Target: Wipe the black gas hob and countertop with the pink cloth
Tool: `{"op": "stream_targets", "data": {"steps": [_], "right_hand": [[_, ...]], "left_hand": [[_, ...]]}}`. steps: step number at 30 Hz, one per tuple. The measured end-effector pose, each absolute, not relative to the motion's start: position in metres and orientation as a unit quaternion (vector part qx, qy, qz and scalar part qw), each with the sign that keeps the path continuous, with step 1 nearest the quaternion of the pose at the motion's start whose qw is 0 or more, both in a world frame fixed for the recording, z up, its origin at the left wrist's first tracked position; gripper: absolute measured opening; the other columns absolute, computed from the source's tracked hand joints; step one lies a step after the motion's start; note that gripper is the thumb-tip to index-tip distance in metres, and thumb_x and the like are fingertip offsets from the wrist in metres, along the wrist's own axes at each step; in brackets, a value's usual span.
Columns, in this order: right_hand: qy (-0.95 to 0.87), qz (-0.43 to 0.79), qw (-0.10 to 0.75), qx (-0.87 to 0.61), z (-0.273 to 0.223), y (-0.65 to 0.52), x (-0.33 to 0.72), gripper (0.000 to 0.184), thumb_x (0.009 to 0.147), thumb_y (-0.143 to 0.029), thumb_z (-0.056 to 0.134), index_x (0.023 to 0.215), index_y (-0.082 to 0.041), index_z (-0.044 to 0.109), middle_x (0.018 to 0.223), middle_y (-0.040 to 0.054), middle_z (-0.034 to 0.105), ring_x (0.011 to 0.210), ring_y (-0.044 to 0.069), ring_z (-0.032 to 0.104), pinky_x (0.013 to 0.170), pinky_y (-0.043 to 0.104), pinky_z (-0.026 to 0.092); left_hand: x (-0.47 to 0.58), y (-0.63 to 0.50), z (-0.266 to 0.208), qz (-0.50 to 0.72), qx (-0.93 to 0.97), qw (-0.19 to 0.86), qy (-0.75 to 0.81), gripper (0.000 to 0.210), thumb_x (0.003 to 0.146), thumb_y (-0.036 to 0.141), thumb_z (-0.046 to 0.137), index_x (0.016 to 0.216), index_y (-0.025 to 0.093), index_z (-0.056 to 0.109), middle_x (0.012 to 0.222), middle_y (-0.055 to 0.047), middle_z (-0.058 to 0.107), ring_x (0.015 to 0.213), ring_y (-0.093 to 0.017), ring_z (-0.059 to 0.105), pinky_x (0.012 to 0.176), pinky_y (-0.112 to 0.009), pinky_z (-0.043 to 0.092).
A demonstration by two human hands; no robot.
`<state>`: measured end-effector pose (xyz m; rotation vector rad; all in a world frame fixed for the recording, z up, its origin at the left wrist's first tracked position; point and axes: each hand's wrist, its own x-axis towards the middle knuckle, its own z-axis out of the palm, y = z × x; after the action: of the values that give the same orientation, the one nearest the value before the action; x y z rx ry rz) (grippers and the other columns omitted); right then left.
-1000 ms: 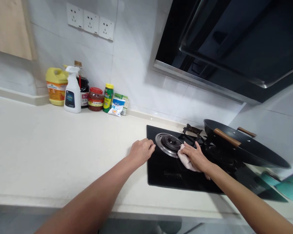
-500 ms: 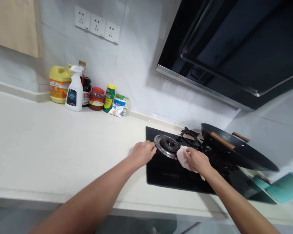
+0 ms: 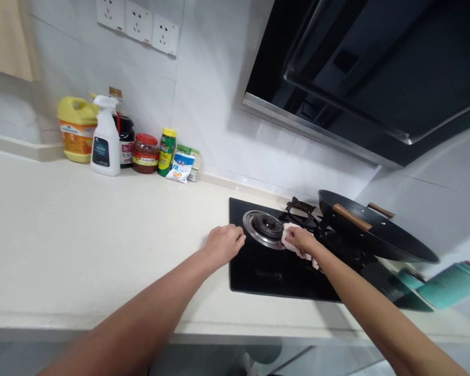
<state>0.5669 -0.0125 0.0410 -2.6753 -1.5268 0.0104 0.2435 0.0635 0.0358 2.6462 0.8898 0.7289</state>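
Our right hand (image 3: 302,239) grips a pale cloth (image 3: 293,248) on the black stove (image 3: 246,267), beside the round burner (image 3: 268,224), bunched perhaps for easy holding. Our left hand (image 3: 224,244) curls near the edge, nothing seen in it, maybe steadying us. The wok (image 3: 395,240) sits aside, so we can reach that burner.

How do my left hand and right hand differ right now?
Your right hand grips a pale cloth; your left hand is curled, nothing visible in it. The right hand is over the stove, beside the burner; the left hand is at the stove's left edge. Both are bare.
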Motion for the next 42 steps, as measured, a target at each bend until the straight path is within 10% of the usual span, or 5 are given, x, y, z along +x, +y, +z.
{"op": "stream_targets", "data": {"steps": [19, 31, 42], "right_hand": [[-0.557, -0.035, 0.006, -0.83, 0.036, 0.073, 0.635, 0.013, 0.081, -0.023, 0.056, 0.084, -0.021, 0.068, 0.074, -0.0007, 0.066, 0.065, 0.012, 0.053, 0.06, 0.022, 0.032], [-0.659, -0.018, -0.062, -0.749, 0.053, 0.159, 0.562, 0.039, 0.096, -0.028, 0.036, 0.102, -0.02, 0.074, 0.125, 0.009, 0.068, 0.109, 0.023, 0.061, 0.086, 0.028, 0.041], [-0.654, -0.035, -0.025, -0.756, 0.052, 0.15, 0.488, 0.071, 0.099, -0.065, 0.027, 0.101, -0.012, 0.075, 0.101, 0.0171, 0.074, 0.103, 0.027, 0.065, 0.085, 0.03, 0.042]], "left_hand": [[0.264, 0.026, 0.024, 0.275, 0.945, 0.059, 0.165, 0.031, 0.102, 0.028, 0.043, 0.086, 0.019, 0.068, 0.078, -0.001, 0.066, 0.064, -0.014, 0.056, 0.068, -0.032, 0.041], [0.261, 0.035, 0.019, 0.261, 0.947, 0.039, 0.185, 0.029, 0.101, 0.027, 0.043, 0.081, 0.02, 0.063, 0.078, 0.0, 0.064, 0.067, -0.016, 0.058, 0.067, -0.032, 0.041], [0.248, 0.069, 0.027, 0.283, 0.913, 0.035, 0.292, 0.029, 0.101, 0.03, 0.043, 0.095, 0.02, 0.07, 0.09, -0.005, 0.067, 0.083, -0.02, 0.064, 0.079, -0.036, 0.046]]}}
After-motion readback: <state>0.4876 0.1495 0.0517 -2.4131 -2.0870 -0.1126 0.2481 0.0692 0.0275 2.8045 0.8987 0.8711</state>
